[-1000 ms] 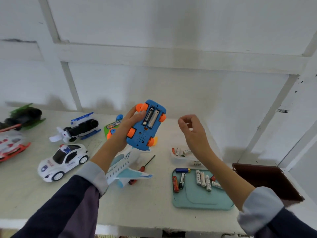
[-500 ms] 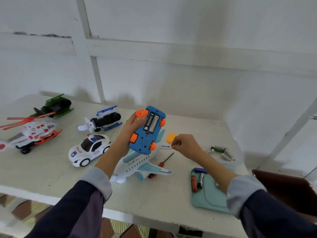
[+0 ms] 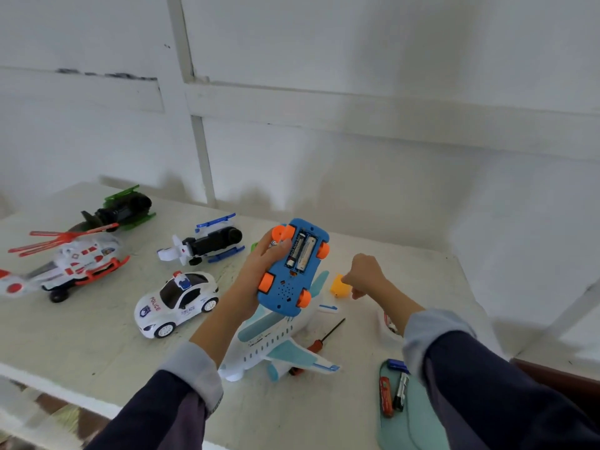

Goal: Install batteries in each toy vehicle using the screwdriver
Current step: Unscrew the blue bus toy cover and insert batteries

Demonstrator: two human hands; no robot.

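Head view shows your left hand [image 3: 259, 274] up above the desk [image 3: 97, 336], with its fingers and thumb curled around the blue toy car [image 3: 293, 267]. The car is flipped over, so you see its flat bottom and its four orange wheels. Two batteries [image 3: 301, 253] sit side by side in the open slot near the car's far end. Your right hand [image 3: 365, 274] is low over the desk, with its fingers curled down at a small yellow piece [image 3: 339, 285]. You cannot tell if the fingers pinch it or only touch it. Just beside that piece lies a small white and blue bit [image 3: 328, 308]. A white toy plane [image 3: 269, 345] with pale blue wings lies on the desk under the car. The screwdriver [image 3: 319, 342] lies on the desk right beside the plane, and one wing covers part of its red handle. A white police car [image 3: 177, 302] stands to the left of your arm. Farther left are a red and white helicopter [image 3: 69, 264], a green and black toy [image 3: 123, 209], and a blue, white and black toy [image 3: 207, 243]. Near your right sleeve is a pale green tray [image 3: 406, 427] with a red battery [image 3: 385, 396], a black battery [image 3: 400, 391] and a blue one [image 3: 396, 363] on it.
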